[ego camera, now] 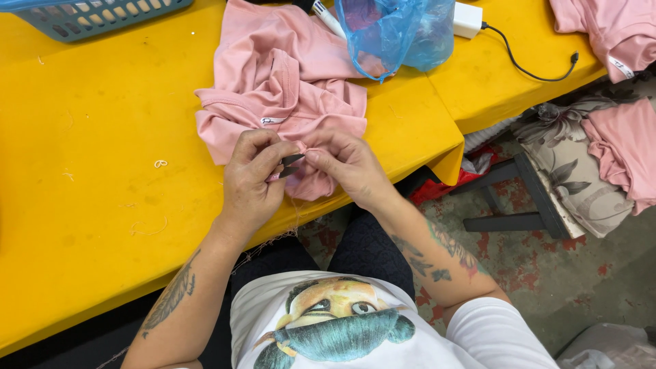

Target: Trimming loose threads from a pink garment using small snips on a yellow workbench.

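A crumpled pink garment (287, 82) lies on the yellow table (89, 150), its lower edge hanging over the table's front. My left hand (251, 179) grips small thread snips (290, 165), their dark blades open and pointing right at the fabric. My right hand (348, 164) pinches a fold of the pink garment right at the blade tips. Both hands meet over the table's front edge.
A blue plastic bag (400, 31) sits behind the garment, beside a white charger (468, 19) with a black cable (529, 68). A teal basket (89, 17) stands at the far left. More pink garments (618, 147) lie on a floral-covered seat at right. Thread scraps (160, 163) dot the table.
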